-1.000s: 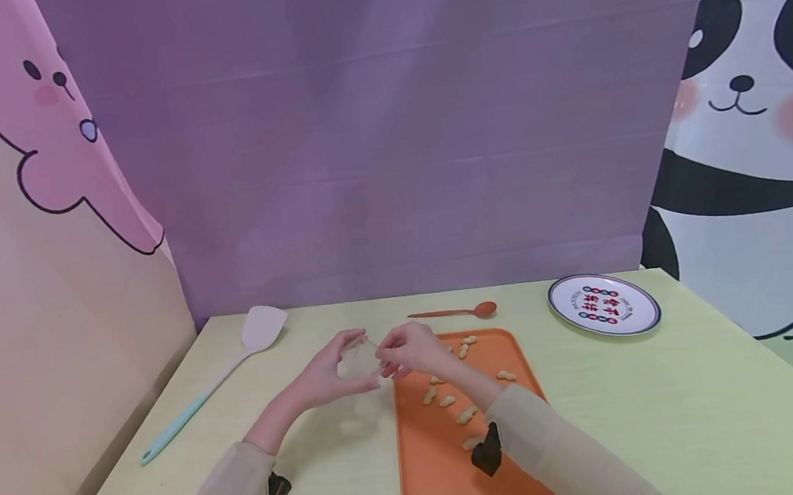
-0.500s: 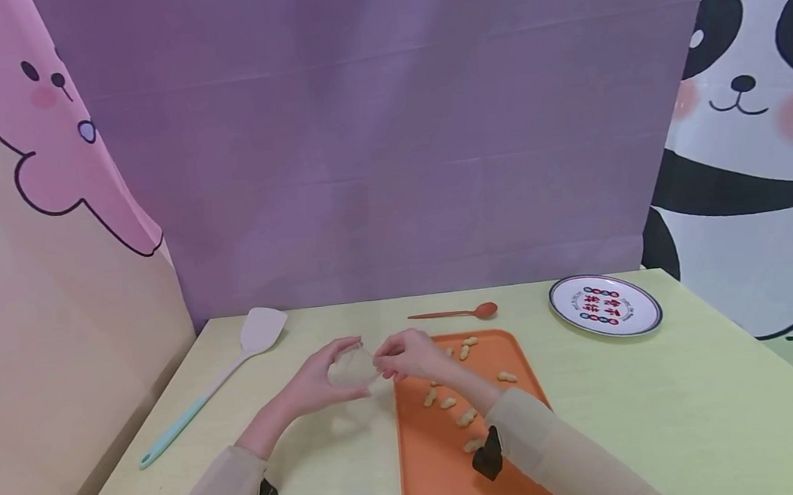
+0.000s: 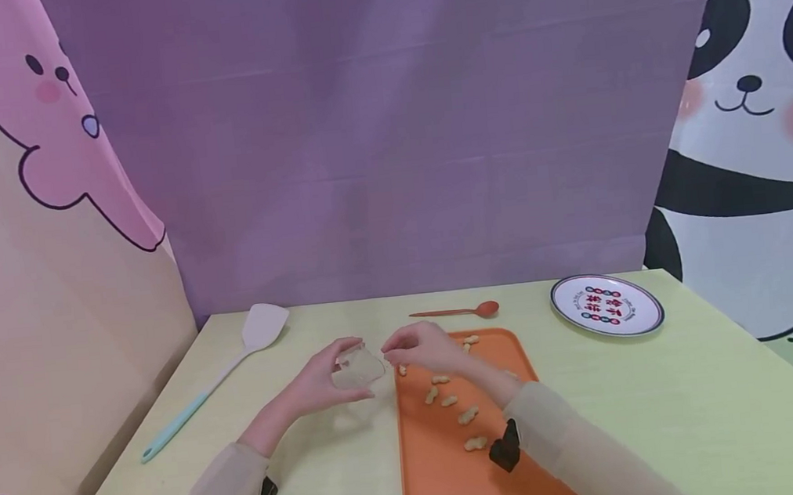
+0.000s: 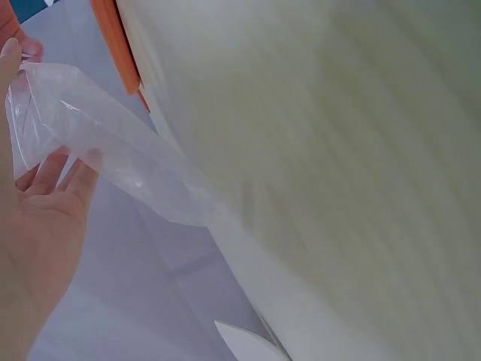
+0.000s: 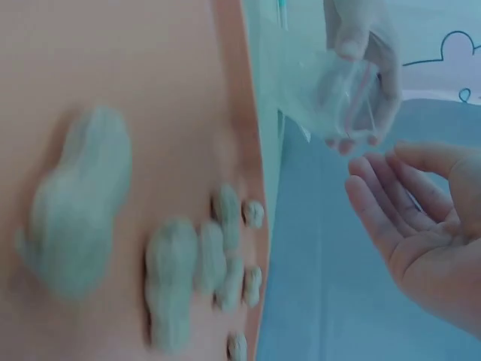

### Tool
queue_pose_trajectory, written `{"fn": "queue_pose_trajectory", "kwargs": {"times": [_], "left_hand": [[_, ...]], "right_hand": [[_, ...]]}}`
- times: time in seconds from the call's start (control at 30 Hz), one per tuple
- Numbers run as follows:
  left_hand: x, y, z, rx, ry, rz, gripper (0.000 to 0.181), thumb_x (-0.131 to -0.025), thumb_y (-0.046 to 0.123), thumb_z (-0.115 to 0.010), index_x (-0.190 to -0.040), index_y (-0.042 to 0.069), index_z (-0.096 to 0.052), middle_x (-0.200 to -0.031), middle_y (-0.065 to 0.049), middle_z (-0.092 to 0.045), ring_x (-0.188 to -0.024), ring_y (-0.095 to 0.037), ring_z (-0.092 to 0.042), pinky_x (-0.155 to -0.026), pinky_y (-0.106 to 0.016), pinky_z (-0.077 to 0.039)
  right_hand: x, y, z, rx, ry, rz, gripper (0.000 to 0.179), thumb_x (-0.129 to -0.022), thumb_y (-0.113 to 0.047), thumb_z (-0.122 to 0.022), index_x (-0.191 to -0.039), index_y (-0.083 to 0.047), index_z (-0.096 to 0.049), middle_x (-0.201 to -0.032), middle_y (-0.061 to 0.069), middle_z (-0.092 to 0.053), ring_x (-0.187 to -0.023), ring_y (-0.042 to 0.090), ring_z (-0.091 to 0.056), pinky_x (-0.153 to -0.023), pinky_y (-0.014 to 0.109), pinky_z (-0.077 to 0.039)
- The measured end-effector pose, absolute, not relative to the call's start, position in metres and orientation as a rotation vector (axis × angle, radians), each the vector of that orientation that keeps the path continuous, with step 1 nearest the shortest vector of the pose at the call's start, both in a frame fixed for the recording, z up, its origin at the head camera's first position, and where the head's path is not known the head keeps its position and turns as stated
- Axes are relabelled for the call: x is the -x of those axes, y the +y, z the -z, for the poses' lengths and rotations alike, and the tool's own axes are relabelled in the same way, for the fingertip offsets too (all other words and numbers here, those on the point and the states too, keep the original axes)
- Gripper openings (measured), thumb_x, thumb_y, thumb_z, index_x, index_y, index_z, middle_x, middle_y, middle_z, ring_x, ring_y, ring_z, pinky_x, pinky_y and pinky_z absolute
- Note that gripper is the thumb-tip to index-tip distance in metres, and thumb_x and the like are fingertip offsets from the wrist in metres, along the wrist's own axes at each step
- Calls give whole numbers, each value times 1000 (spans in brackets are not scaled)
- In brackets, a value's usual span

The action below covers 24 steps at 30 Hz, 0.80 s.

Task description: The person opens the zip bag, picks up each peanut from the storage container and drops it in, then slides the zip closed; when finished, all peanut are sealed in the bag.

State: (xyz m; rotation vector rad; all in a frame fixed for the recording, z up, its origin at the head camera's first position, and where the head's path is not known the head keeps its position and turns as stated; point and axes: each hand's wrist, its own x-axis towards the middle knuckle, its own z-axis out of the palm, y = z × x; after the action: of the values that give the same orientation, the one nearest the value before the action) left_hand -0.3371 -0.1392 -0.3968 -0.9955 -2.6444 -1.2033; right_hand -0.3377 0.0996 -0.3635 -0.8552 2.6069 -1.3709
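My left hand (image 3: 319, 380) holds a clear plastic bag (image 3: 360, 366), with the thumb on one side and the fingers on the other. The bag's mouth faces right, and its closed end points down and away in the left wrist view, where the clear film (image 4: 135, 165) shows best. My right hand (image 3: 422, 347) hovers just right of the bag's mouth, above the tray's far left corner. In the right wrist view its fingers (image 5: 376, 203) are loosely bent, the thumb tip is close to the index finger, and nothing is visible between them. A small gap separates them from the bag.
An orange tray (image 3: 445, 479) with several scattered peanuts (image 3: 468, 415) lies under my right forearm. Behind it is a reddish-brown spoon (image 3: 483, 310). To the left lies a white spatula (image 3: 262, 328) with a light-blue handle; a printed plate (image 3: 607, 305) sits at the back right.
My right hand has moved slightly right, away from the bag's mouth, after its fingers were at the bag's edge. My left hand has shifted slightly, and the bag's film has spread into fuller view.
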Motion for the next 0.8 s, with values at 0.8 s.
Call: {"fn": "queue_pose_trajectory", "kwargs": {"times": [0.8], "left_hand": [[332,-134,396,976,-2679,1269,82,-76,31,-78,-140,4,-35,-141,-15,-45,-131,-29,-41,-101,-43,-44]], "right_hand": [[319,229,362,845,2973,1156,19,-89,-21,-65,-101,-8,-70,-95,3,-71,-89,17,-66,-79,31,-54]]}}
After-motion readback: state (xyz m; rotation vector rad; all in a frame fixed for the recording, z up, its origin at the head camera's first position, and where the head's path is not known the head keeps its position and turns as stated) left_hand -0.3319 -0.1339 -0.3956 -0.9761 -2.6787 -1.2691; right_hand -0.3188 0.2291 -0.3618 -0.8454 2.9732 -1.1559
